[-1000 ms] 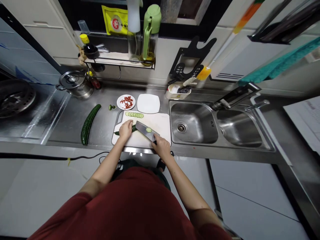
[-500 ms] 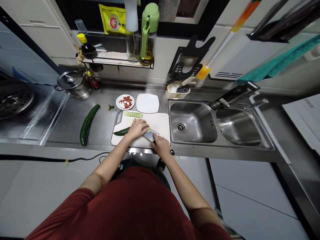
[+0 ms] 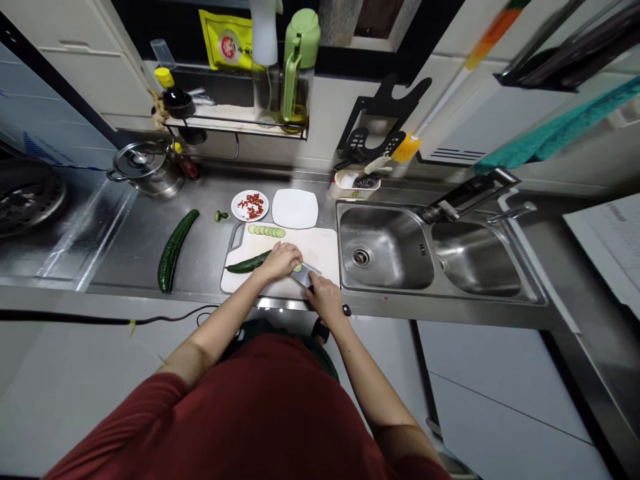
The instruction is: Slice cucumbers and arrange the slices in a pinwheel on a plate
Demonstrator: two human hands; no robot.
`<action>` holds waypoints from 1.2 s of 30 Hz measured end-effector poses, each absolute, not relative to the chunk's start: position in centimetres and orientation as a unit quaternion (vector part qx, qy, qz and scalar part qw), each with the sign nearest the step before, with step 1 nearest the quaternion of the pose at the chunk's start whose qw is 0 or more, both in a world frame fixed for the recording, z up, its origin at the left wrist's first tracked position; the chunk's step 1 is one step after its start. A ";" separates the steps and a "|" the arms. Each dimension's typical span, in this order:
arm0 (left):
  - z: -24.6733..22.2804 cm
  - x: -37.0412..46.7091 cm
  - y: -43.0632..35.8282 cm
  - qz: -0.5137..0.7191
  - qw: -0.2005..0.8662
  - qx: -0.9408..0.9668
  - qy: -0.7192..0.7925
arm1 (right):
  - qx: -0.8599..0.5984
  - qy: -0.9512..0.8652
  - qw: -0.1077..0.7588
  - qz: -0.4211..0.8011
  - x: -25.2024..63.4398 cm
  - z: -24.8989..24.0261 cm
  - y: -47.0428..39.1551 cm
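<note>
On the white cutting board [image 3: 325, 250] lies a cut cucumber [image 3: 247, 265], its tail end pointing left. My left hand [image 3: 283, 260] is closed over its right part, fingers bent near the cut end. In my right hand [image 3: 325, 297] is the handle of a knife [image 3: 306, 274], its blade slanting up-left beside the cut end. A pale slice shows between the fingers and the blade. Along the board's far edge a row of overlapping cucumber slices [image 3: 267, 231] is laid out.
A whole cucumber [image 3: 177, 250] lies left of the board, with small green end pieces [image 3: 221, 215] nearby. Behind the board are a plate with chopped red bits [image 3: 249, 205] and a white square plate [image 3: 295, 208]. A double sink [image 3: 385, 247] adjoins on the right; a lidded pot [image 3: 146, 170] stands back left.
My left hand has shifted slightly, showing more of the cucumber to its left. My right hand and the knife have moved a little right and toward me.
</note>
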State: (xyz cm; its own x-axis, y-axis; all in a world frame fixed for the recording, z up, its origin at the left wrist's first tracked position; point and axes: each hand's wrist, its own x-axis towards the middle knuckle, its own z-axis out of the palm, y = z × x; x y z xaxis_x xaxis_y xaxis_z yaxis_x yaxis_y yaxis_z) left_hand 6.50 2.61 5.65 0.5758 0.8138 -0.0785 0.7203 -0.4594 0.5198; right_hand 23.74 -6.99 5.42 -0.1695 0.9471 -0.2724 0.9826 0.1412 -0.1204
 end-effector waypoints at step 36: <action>0.4 5.7 10.1 0.144 0.159 0.658 0.722 | 0.729 0.651 -0.005 -0.212 25.2 4.2 -6.9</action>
